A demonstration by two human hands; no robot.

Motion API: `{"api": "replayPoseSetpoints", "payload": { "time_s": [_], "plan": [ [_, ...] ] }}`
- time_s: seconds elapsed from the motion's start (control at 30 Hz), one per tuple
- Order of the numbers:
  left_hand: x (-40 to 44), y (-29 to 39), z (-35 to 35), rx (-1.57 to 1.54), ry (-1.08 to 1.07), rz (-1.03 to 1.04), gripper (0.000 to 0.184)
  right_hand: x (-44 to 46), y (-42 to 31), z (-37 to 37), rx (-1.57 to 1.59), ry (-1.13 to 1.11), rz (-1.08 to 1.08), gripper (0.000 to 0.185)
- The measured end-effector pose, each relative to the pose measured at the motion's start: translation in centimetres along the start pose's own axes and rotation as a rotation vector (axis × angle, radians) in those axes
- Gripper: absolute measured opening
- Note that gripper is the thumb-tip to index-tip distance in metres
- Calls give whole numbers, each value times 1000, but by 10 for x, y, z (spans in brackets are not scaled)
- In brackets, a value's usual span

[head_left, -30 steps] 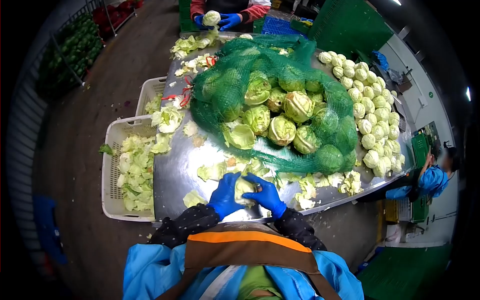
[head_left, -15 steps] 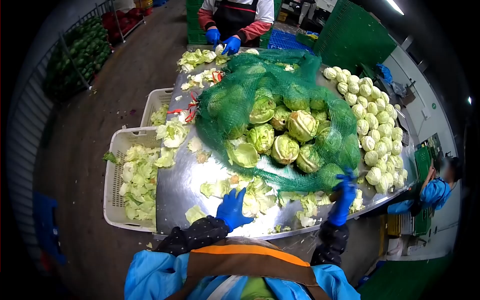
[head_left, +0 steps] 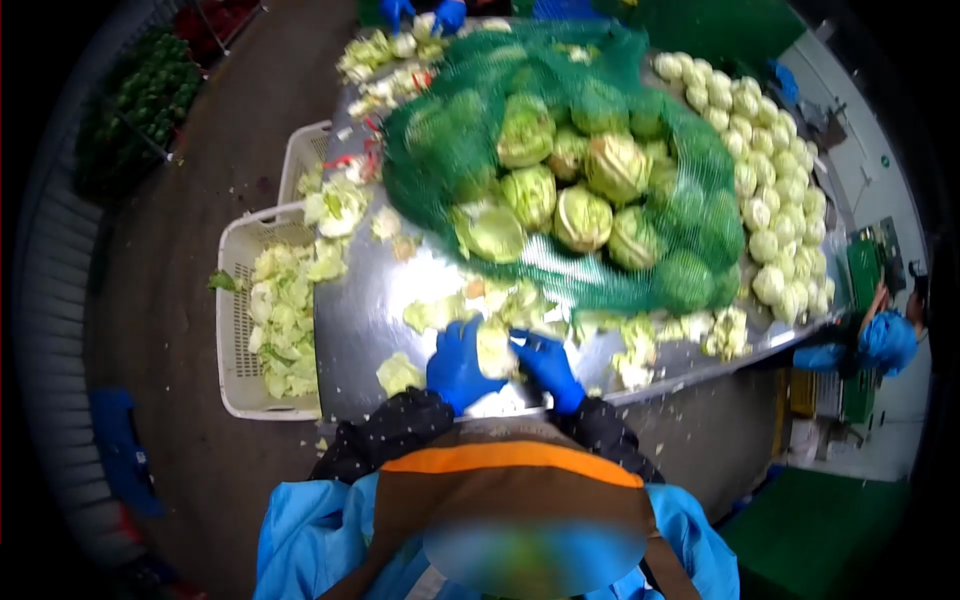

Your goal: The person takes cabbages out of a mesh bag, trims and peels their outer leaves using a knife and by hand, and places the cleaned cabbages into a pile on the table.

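Observation:
My left hand [head_left: 458,368], in a blue glove, rests low over the steel table with its fingers stretched and thumb spread, against a pale cabbage leaf [head_left: 495,350]. On the leaf's other side is my right hand [head_left: 550,372], also blue-gloved, with fingers curled. A small dark shape shows at its fingertips, too blurred to name. Loose trimmed leaves [head_left: 435,313] lie just beyond both hands. Further up, a green mesh bag [head_left: 600,292] lies spread open, with several whole cabbages [head_left: 583,219] showing in its mouth and more under the netting.
White crates [head_left: 238,380] with cabbage leaves stand at the table's left edge. Trimmed cabbages [head_left: 763,245] are heaped on the right of the steel table [head_left: 365,300]. Across it, a co-worker's blue-gloved hands [head_left: 450,15] show; another person [head_left: 885,340] is at the far right.
My right hand has swung left from beside the mesh bag to near my left hand. My left hand stays by the leaves. The view has tilted down.

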State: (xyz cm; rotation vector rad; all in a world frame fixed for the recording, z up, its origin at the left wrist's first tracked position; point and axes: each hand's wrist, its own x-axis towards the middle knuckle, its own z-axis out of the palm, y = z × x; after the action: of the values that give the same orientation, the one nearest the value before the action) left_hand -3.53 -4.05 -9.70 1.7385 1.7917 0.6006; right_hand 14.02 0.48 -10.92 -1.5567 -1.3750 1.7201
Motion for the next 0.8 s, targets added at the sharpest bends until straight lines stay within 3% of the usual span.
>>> {"api": "replayPoseSetpoints", "payload": {
  "time_s": [0.03, 0.1, 0.13, 0.2, 0.33, 0.53, 0.63, 0.77, 0.8],
  "plan": [
    [2, -2, 3, -46, 30, -20, 99, 1, -1, -1, 258, 26, 78, 32],
    [-2, -2, 8, -88, 56, -62, 105, 5, 17, -6, -169, 243, -212, 33],
    [1, -1, 7, -80, 77, -66, 108, -5, 12, -10, -376, 321, -291, 42],
    [0, 0, 5, -41, 9, -150, 111, -31, -7, -15, -588, 213, -239, 51],
    [2, 7, 4, -5, -21, -165, 113, -42, 6, -9, -650, 125, -387, 54],
    [7, 7, 1, -7, -56, -191, 116, -42, -1, -9, -748, 118, -316, 52],
    [7, 6, 3, -12, -60, -191, 116, -36, 1, -3, -771, 76, -183, 47],
    [-3, 9, 13, -79, 23, -187, 115, 1, 26, 18, 41, 165, 12, 46],
    [-3, 8, 15, -98, 28, -195, 115, 1, 23, 16, -30, 176, -61, 46]
  ]
}}
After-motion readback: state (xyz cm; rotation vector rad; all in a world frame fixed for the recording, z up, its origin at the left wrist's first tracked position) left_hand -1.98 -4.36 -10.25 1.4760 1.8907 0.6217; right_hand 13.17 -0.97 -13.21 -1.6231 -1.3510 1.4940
